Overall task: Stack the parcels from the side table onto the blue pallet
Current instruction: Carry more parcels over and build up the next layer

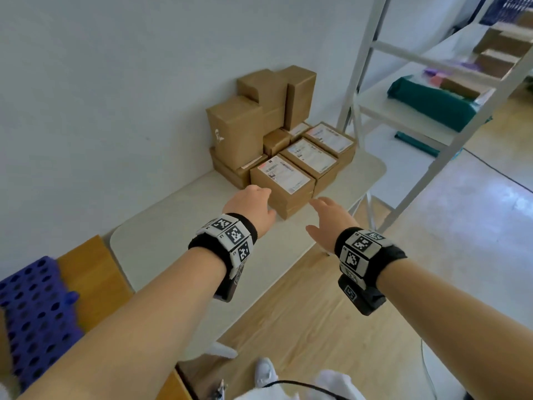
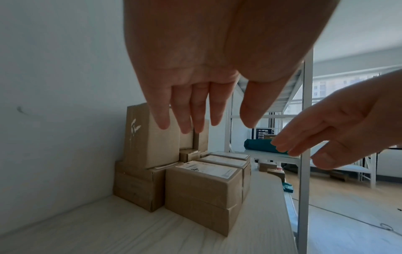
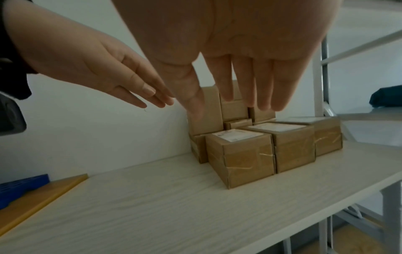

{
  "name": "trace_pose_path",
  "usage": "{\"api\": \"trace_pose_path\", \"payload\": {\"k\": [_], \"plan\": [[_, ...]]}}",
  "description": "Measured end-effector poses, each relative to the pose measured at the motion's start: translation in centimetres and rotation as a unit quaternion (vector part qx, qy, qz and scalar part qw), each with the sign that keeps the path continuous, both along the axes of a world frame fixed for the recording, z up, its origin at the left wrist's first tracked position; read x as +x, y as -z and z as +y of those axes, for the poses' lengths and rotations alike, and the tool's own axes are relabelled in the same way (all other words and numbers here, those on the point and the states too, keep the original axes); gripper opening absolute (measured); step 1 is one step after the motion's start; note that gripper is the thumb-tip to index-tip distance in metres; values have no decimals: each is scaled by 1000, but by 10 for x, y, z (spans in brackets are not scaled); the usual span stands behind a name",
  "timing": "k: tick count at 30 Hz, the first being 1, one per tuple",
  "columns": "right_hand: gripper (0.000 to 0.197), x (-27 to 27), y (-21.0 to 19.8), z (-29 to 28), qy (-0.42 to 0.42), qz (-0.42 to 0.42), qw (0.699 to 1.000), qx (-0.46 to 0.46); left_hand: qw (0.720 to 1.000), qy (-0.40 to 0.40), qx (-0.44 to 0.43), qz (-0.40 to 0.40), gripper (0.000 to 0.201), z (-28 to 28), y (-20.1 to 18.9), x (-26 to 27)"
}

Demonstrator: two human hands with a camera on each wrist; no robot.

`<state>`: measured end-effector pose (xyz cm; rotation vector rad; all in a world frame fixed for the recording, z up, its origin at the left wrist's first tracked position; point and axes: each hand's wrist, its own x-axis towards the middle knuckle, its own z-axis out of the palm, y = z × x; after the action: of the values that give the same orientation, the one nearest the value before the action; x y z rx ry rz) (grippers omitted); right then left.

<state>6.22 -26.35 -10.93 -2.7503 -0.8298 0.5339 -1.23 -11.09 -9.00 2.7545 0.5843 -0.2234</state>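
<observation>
A: What takes up most of the view?

B: The long, pale wood-grain side table point(image 1: 178, 255) set against a white wall. To its right stands a white metal shelving rack point(image 1: 403, 116) with a dark green bundle point(image 1: 432, 105) lying on one shelf.

A: And the blue perforated plastic pallet point(image 1: 31, 307)?

B: Down at the lower left, past the near end of the table, with a flat yellowish wooden board point(image 1: 92, 278) between it and the table. No parcels show on the part of it in view.

A: So where are the parcels?

B: All on the table's far end, packed together by the wall. Tall plain brown cardboard boxes point(image 1: 271, 93) stand at the back; in front is a row of three brown taped cartons with white shipping labels on top. The nearest labelled carton point(image 1: 284, 183) sits on another carton of the same kind, at the front corner of the group.

A: The hands?

B: The left hand point(image 1: 251, 209) reaches to the left side of that nearest carton, fingers straight and close together, thumb apart, holding nothing. Whether it touches the cardboard, I cannot tell. The right hand point(image 1: 331, 223) hovers just right of the carton's front corner, fingers also extended and relaxed, empty, apart from the box.
</observation>
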Motion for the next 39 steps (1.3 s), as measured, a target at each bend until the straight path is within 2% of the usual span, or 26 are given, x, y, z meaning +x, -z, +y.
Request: {"api": "trace_pose_path", "payload": {"k": [6, 12, 16, 19, 23, 27, 34, 39], "plan": [[70, 56, 35, 28, -42, -20, 997, -56, 999, -28, -19, 34, 48, 15, 25, 41], [82, 105, 65, 61, -115, -59, 987, -94, 992, -100, -25, 74, 46, 17, 46, 70], [83, 116, 73, 65, -166, -60, 977, -123, 982, -149, -50, 103, 66, 15, 56, 89], [78, 116, 74, 61, -196, -55, 974, -94, 974, -187, -84, 98, 80, 11, 65, 100], [64, 118, 72, 56, -221, -7, 975, -7, 963, -237, -111, 65, 85, 6, 77, 105], [75, 124, 73, 62, -186, 70, 980, 15, 957, -260, -112, 61, 82, 3, 87, 100], [68, 104, 69, 64, -202, 56, 977, 32, 959, -263, -98, 43, 82, -3, 79, 76], [69, 59, 51, 70, -192, 55, 976, 86, 962, -264, -64, 4, 80, 0, 61, 29]]}}
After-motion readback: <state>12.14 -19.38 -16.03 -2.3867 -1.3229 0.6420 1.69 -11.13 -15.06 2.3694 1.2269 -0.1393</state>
